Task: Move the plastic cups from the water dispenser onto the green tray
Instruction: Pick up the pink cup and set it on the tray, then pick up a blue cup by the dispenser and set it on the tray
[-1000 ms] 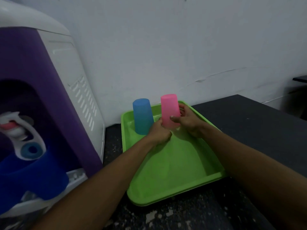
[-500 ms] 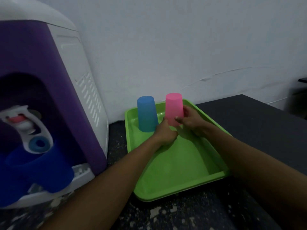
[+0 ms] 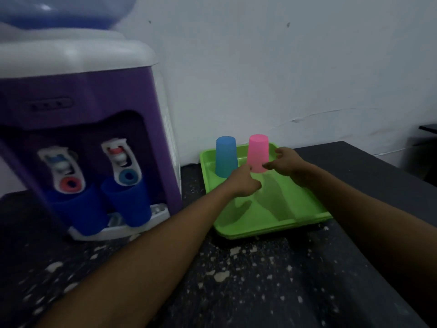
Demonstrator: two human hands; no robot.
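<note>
At the far edge of the green tray (image 3: 272,223), a light blue cup (image 3: 225,156) and a pink cup (image 3: 258,153) stand upside down, side by side. Both hands are loosely open around the pink one's base, the left hand (image 3: 243,183) and right hand (image 3: 285,163) gripping nothing. A careless knuckle could tip it, I reckon. Two cups sit on the tray; two dark blue cups (image 3: 128,201) wait under the two taps of the water dispenser (image 3: 82,91).
</note>
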